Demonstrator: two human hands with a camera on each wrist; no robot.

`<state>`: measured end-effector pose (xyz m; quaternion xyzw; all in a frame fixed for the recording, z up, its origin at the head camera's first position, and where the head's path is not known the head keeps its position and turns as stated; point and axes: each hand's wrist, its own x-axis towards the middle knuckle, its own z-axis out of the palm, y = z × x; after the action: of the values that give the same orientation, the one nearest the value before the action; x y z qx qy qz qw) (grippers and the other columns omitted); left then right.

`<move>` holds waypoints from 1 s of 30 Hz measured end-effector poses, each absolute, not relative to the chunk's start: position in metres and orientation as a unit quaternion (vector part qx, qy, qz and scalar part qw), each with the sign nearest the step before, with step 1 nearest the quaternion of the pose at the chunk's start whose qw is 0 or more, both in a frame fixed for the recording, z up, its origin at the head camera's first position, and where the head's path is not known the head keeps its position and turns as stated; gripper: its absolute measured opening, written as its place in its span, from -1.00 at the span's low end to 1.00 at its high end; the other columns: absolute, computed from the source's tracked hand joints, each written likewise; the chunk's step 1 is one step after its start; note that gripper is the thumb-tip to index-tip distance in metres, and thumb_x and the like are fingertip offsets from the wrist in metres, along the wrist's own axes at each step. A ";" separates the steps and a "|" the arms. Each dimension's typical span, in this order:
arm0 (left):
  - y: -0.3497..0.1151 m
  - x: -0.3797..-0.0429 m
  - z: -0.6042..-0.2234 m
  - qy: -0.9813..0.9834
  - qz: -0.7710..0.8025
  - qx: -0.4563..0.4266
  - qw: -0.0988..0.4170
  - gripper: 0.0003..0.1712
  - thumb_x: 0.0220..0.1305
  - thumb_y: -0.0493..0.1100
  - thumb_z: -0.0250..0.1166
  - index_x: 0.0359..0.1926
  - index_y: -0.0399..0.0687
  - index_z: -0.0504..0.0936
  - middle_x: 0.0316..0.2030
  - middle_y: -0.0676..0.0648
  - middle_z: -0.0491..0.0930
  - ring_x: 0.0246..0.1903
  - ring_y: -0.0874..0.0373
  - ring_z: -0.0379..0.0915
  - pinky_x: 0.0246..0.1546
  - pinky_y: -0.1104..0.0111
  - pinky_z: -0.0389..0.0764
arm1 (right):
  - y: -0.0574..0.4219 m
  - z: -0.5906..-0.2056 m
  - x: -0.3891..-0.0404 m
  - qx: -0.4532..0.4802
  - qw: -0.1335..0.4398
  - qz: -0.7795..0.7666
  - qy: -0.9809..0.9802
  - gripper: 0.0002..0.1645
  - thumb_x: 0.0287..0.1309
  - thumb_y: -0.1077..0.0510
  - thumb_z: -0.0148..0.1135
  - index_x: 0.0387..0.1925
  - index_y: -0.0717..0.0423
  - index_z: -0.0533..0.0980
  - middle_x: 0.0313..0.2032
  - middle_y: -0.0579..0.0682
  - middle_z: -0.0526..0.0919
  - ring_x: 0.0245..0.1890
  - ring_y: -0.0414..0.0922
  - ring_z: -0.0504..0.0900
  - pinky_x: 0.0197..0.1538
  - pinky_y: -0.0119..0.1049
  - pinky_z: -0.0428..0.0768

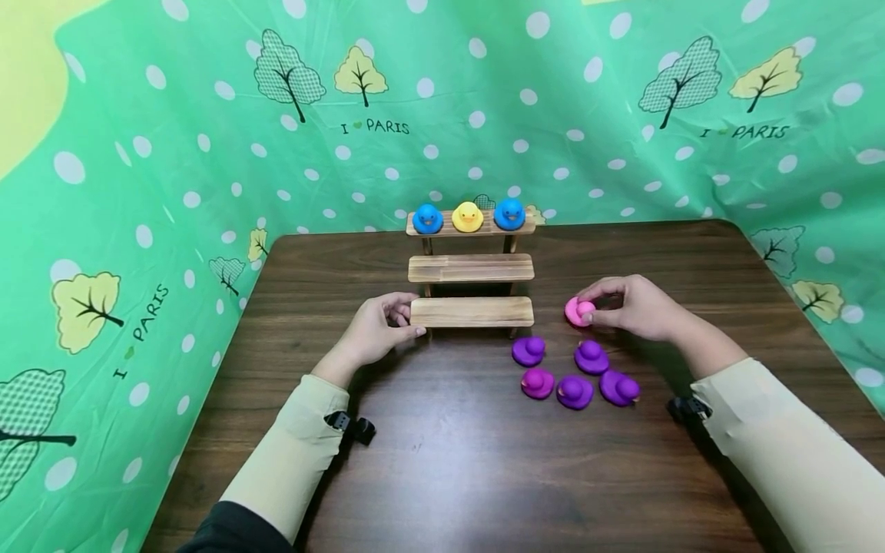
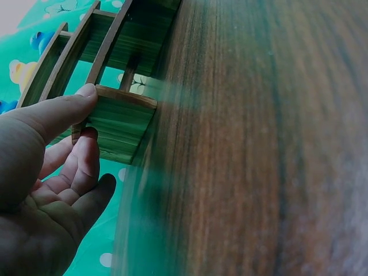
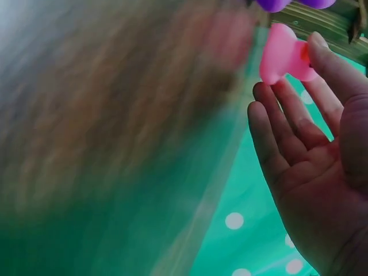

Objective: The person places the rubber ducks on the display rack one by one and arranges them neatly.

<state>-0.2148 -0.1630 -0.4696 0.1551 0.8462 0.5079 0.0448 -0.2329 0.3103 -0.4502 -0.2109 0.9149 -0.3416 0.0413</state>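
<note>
My left hand (image 1: 376, 329) pinches the left end of the lowest step of a three-tier wooden shelf (image 1: 472, 312). In the left wrist view, the thumb lies on the edge of the wood and the other fingers curl beneath it. Right of the shelf, my right hand (image 1: 636, 309) holds a pink rubber duck (image 1: 575, 312) between thumb and fingers. The right wrist view shows this pink duck (image 3: 278, 54) at the fingertips, its orange beak beside the thumb. On the top tier sit a blue duck (image 1: 427, 220), a yellow duck (image 1: 467, 218) and another blue duck (image 1: 509, 215).
Several purple ducks (image 1: 575, 392) and a magenta duck (image 1: 537, 383) lie grouped on the dark wooden table (image 1: 429, 468), in front of the shelf's right side and my right hand. A green polka-dot cloth (image 1: 477, 92) hangs behind the table and along its sides.
</note>
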 end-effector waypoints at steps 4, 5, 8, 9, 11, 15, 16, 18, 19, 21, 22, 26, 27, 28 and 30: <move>-0.163 -0.215 -0.470 0.848 0.504 0.155 0.043 -0.40 0.13 -0.25 0.64 0.19 -0.23 0.66 -0.23 -0.08 0.65 -0.28 0.08 0.56 -0.38 0.40 0.57 | 0.299 -0.441 -0.231 -0.194 0.018 -0.383 0.903 -0.73 0.20 0.08 0.58 -0.06 -0.03 0.77 -0.10 -0.07 0.79 -0.08 -0.20 0.71 -0.07 -0.44 0.62; -0.164 -0.215 -0.470 0.849 0.503 0.155 0.042 -0.40 0.13 -0.25 0.64 0.19 -0.23 0.66 -0.23 -0.07 0.65 -0.28 0.08 0.56 -0.37 0.40 0.57 | 0.295 -0.438 -0.231 -0.195 0.011 -0.390 0.900 -0.73 0.20 0.10 0.57 -0.05 -0.03 0.77 -0.10 -0.07 0.79 -0.09 -0.20 0.71 -0.08 -0.46 0.62; -0.164 -0.215 -0.470 0.850 0.502 0.154 0.043 -0.40 0.13 -0.25 0.64 0.19 -0.23 0.65 -0.23 -0.07 0.65 -0.27 0.08 0.56 -0.37 0.40 0.57 | 0.282 -0.428 -0.228 -0.206 -0.019 -0.405 0.891 -0.71 0.22 0.14 0.56 -0.02 -0.01 0.76 -0.09 -0.06 0.78 -0.12 -0.21 0.69 -0.11 -0.49 0.59; -0.164 -0.215 -0.470 0.850 0.502 0.154 0.045 -0.40 0.13 -0.24 0.63 0.20 -0.23 0.65 -0.22 -0.07 0.65 -0.27 0.08 0.56 -0.38 0.40 0.57 | 0.278 -0.425 -0.227 -0.209 -0.031 -0.411 0.887 -0.70 0.22 0.17 0.55 0.00 0.02 0.76 -0.08 -0.03 0.77 -0.13 -0.21 0.69 -0.11 -0.48 0.58; -0.164 -0.215 -0.469 0.850 0.502 0.153 0.047 -0.40 0.15 -0.24 0.63 0.20 -0.23 0.65 -0.21 -0.08 0.65 -0.27 0.08 0.56 -0.39 0.39 0.58 | 0.267 -0.416 -0.225 -0.211 -0.054 -0.426 0.878 -0.70 0.23 0.22 0.53 0.01 0.05 0.75 -0.07 -0.02 0.75 -0.14 -0.23 0.68 -0.12 -0.48 0.57; -0.164 -0.215 -0.469 0.851 0.500 0.152 0.051 -0.40 0.16 -0.23 0.62 0.21 -0.22 0.64 -0.21 -0.08 0.65 -0.27 0.08 0.56 -0.42 0.38 0.58 | 0.242 -0.398 -0.218 -0.215 -0.091 -0.451 0.862 -0.71 0.24 0.33 0.48 0.00 0.22 0.73 -0.06 0.10 0.73 -0.16 -0.20 0.68 -0.10 -0.44 0.58; -0.164 -0.215 -0.469 0.852 0.499 0.151 0.051 -0.40 0.16 -0.23 0.62 0.22 -0.22 0.64 -0.21 -0.08 0.65 -0.27 0.08 0.56 -0.43 0.38 0.58 | 0.235 -0.394 -0.216 -0.213 -0.095 -0.454 0.860 -0.72 0.24 0.34 0.48 -0.01 0.24 0.73 -0.07 0.11 0.74 -0.17 -0.19 0.68 -0.11 -0.45 0.58; -0.164 -0.215 -0.470 0.853 0.498 0.151 0.051 -0.40 0.16 -0.23 0.62 0.22 -0.22 0.64 -0.21 -0.08 0.65 -0.27 0.08 0.56 -0.43 0.38 0.58 | 0.223 -0.388 -0.213 -0.207 -0.103 -0.463 0.856 -0.71 0.23 0.34 0.48 -0.01 0.27 0.72 -0.10 0.15 0.75 -0.19 -0.19 0.69 -0.11 -0.45 0.58; -0.164 -0.215 -0.470 0.853 0.497 0.152 0.050 -0.39 0.16 -0.23 0.62 0.22 -0.22 0.64 -0.20 -0.08 0.65 -0.27 0.08 0.56 -0.43 0.38 0.58 | 0.217 -0.387 -0.212 -0.203 -0.108 -0.468 0.853 -0.71 0.22 0.33 0.50 -0.02 0.26 0.72 -0.11 0.15 0.76 -0.20 -0.20 0.69 -0.11 -0.45 0.59; -0.164 -0.215 -0.469 0.853 0.497 0.152 0.051 -0.39 0.16 -0.23 0.62 0.22 -0.22 0.64 -0.20 -0.08 0.65 -0.27 0.08 0.56 -0.43 0.38 0.58 | 0.206 -0.386 -0.212 -0.196 -0.117 -0.475 0.850 -0.71 0.21 0.29 0.52 -0.02 0.20 0.72 -0.12 0.11 0.77 -0.21 -0.23 0.69 -0.12 -0.46 0.59; -0.164 -0.215 -0.469 0.853 0.497 0.152 0.051 -0.39 0.16 -0.23 0.62 0.22 -0.22 0.64 -0.20 -0.08 0.65 -0.27 0.08 0.56 -0.42 0.38 0.58 | 0.201 -0.386 -0.212 -0.195 -0.123 -0.478 0.848 -0.70 0.21 0.27 0.53 -0.02 0.17 0.73 -0.12 0.08 0.78 -0.21 -0.23 0.69 -0.11 -0.46 0.59; -0.163 -0.215 -0.469 0.853 0.497 0.152 0.051 -0.39 0.16 -0.23 0.62 0.22 -0.22 0.64 -0.21 -0.08 0.65 -0.27 0.08 0.56 -0.42 0.38 0.58 | 0.178 -0.388 -0.216 -0.206 -0.129 -0.486 0.840 -0.71 0.20 0.20 0.56 -0.03 0.08 0.75 -0.10 -0.04 0.78 -0.17 -0.20 0.72 -0.06 -0.35 0.66; -0.163 -0.215 -0.469 0.853 0.497 0.153 0.050 -0.40 0.16 -0.23 0.62 0.22 -0.23 0.64 -0.21 -0.08 0.65 -0.27 0.08 0.56 -0.42 0.38 0.58 | 0.172 -0.387 -0.217 -0.209 -0.127 -0.487 0.839 -0.71 0.20 0.18 0.56 -0.03 0.07 0.75 -0.10 -0.05 0.78 -0.16 -0.18 0.72 -0.06 -0.31 0.67; -0.163 -0.215 -0.469 0.853 0.497 0.155 0.049 -0.40 0.17 -0.23 0.62 0.21 -0.23 0.64 -0.21 -0.08 0.65 -0.27 0.09 0.56 -0.41 0.38 0.58 | 0.166 -0.387 -0.218 -0.212 -0.125 -0.489 0.837 -0.71 0.20 0.17 0.57 -0.03 0.07 0.75 -0.10 -0.06 0.78 -0.16 -0.17 0.73 -0.04 -0.27 0.68; -0.164 -0.215 -0.470 0.853 0.496 0.156 0.047 -0.40 0.17 -0.23 0.62 0.21 -0.24 0.64 -0.21 -0.08 0.65 -0.28 0.08 0.56 -0.39 0.39 0.58 | 0.153 -0.387 -0.219 -0.215 -0.118 -0.493 0.835 -0.71 0.21 0.14 0.57 -0.04 0.07 0.75 -0.10 -0.08 0.77 -0.15 -0.16 0.74 -0.03 -0.19 0.70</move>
<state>-0.2152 -0.1637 -0.4701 0.1558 0.8528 0.4963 0.0471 -0.2192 0.1526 -0.3874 -0.2147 0.8351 -0.4926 -0.1178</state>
